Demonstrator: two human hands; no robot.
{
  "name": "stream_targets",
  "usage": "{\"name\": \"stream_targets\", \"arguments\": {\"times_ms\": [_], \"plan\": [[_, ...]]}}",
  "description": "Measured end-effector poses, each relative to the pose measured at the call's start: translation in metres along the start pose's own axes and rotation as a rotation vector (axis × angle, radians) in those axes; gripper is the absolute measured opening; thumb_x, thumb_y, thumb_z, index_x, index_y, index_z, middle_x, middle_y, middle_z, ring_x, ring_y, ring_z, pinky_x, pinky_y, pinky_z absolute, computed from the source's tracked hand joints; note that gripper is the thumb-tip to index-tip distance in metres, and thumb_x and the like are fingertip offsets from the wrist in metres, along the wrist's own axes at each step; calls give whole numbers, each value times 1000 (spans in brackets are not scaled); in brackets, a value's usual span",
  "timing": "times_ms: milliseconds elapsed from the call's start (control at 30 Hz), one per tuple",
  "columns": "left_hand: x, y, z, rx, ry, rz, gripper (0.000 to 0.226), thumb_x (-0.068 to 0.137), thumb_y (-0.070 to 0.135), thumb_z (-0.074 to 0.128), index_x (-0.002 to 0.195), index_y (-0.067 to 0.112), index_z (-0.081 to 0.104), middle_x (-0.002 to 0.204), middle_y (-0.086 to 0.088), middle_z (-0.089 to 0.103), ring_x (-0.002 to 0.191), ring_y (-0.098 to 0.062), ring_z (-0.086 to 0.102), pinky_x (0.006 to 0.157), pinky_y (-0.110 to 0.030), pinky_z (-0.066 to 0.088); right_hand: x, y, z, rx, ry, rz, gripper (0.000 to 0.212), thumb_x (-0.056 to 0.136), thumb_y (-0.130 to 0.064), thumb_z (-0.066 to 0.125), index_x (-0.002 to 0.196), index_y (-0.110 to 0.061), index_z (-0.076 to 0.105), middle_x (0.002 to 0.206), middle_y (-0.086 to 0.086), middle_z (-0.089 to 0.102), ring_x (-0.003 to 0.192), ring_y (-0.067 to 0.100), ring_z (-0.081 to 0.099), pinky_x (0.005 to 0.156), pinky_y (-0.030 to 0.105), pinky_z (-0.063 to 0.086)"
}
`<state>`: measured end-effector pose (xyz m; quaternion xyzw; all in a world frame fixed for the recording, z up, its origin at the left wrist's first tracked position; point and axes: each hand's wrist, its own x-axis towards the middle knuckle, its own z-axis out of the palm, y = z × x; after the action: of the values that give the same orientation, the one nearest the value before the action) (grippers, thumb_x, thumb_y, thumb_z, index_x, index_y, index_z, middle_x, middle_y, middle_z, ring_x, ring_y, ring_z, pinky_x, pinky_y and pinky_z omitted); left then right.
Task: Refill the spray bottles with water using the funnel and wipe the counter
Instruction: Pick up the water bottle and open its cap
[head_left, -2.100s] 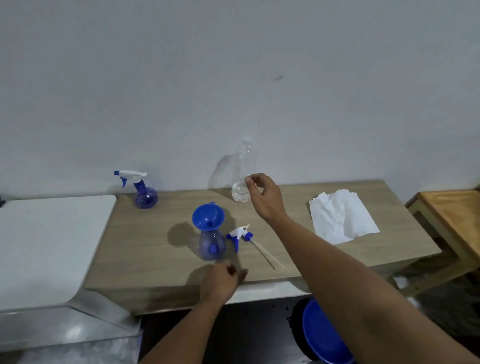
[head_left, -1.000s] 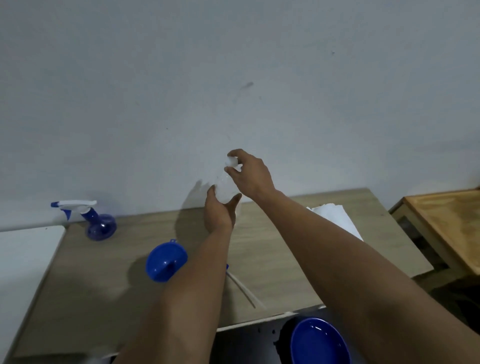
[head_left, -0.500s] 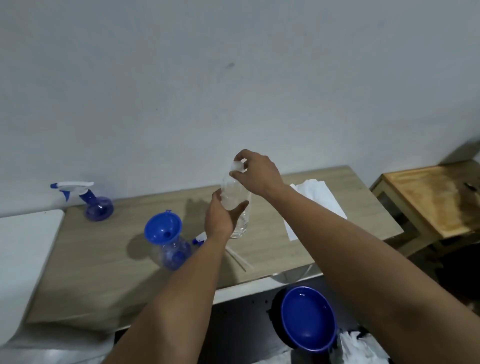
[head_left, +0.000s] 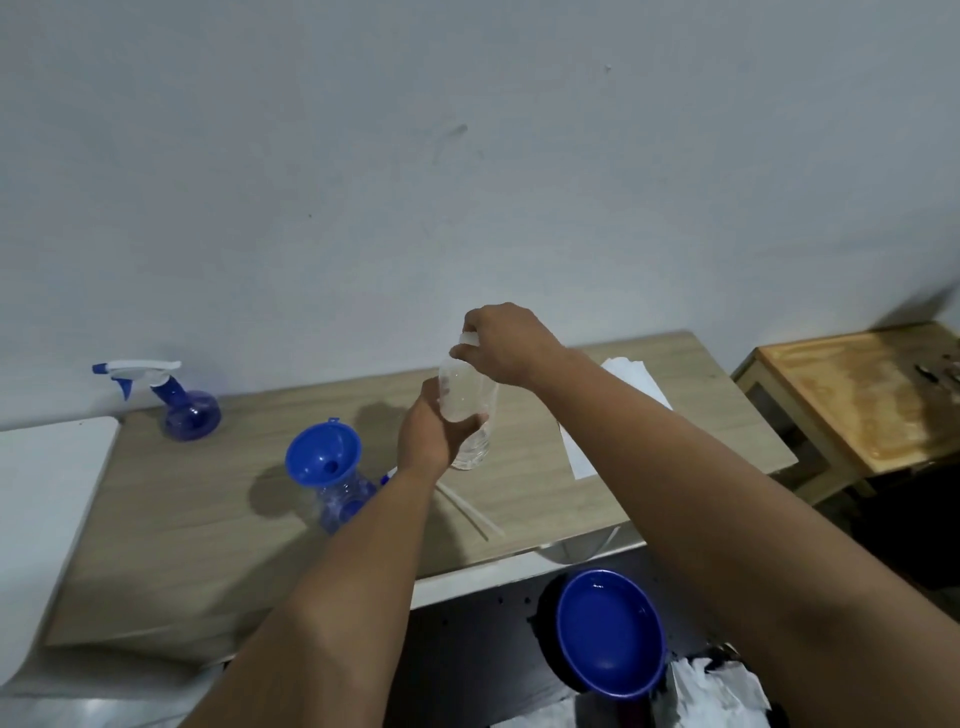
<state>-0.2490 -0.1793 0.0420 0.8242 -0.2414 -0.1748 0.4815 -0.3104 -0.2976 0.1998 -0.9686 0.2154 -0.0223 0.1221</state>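
Water bottle (head_left: 467, 410): above counter (head_left: 208, 519), right of funnel (head_left: 323, 457). Left hand (head_left: 428, 434) grips body; right hand (head_left: 501, 345) pinches cap (head_left: 469, 338). Advice: hold bottle upright while unscrewing.

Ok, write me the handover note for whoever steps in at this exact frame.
Left hand grips the clear water bottle, held above the counter. Right hand pinches its cap; open or not, can't tell.
Funnel sits in the uncapped spray bottle; its sprayer head lies beside it, mostly hidden. Second spray bottle, back left, is capped.
Paper towel lies right.
Left: pouring, recapping, wiping.
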Motion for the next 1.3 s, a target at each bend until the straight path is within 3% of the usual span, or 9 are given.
{"name": "stream_targets", "arguments": {"times_ms": [133,300,467,733,833,900,1067,1200,1300], "plan": [[0,-13,-1,0,-29,1,67,70,39,85,126,26,51,113,3,69,103,-23,67,88,-42,55,4,4,-11,-50,-80,-48,36,100,-38,64,127,-15,68,126,5,68,117,27,62,86,33,44],[0,13,2,-49,42,23,91,53,65,84,128,36,41,112,15,63,104,-10,59,83,-27,46,8,0,-9,-45,-54,-40,41,95,-47,68,120,-15,70,115,5,72,104,25,64,78,30,41],[6,17,3,45,55,54,72,56,69,75,114,41,44,113,20,68,104,-12,67,85,-30,51,10,-5,-10,-220,-34,23,47,100,-58,56,112,-13,66,100,6,64,87,27,58,72,34,44],[10,20,-3,58,21,47,71,55,69,74,113,43,41,114,16,68,102,-12,67,82,-29,50,13,-11,-25,-182,-158,-68,35,98,-40,67,126,-19,64,124,2,67,113,25,62,89,38,53],[11,22,-6,65,19,53,71,55,69,74,112,42,41,113,16,67,103,-12,66,85,-33,52,13,-11,-29,-215,-68,21,43,91,-58,70,97,-17,60,94,0,63,85,22,62,71,33,46],[11,24,-6,85,2,62,71,56,68,74,112,42,40,110,17,65,103,-13,65,86,-33,51,13,-13,-29,-236,-54,73,46,95,-53,69,81,-15,48,80,1,55,71,21,56,62,31,40],[8,23,-7,67,2,80,71,61,62,77,116,33,43,108,16,60,106,-16,64,86,-31,47,13,-25,-31,-206,-117,29,20,94,-17,68,111,-8,64,103,7,69,98,28,69,77,36,57],[7,24,-8,75,2,90,74,64,58,80,122,28,45,117,8,65,110,-19,63,91,-34,48,13,-28,-30,-222,-77,64,35,94,-43,72,95,-12,56,83,0,58,79,24,60,68,33,47],[6,24,-6,77,4,97,75,65,56,81,123,27,45,118,6,66,110,-21,64,90,-35,49,15,-25,-28,-205,-101,98,28,98,-35,70,93,-13,53,78,0,55,79,25,58,64,32,42]]}}
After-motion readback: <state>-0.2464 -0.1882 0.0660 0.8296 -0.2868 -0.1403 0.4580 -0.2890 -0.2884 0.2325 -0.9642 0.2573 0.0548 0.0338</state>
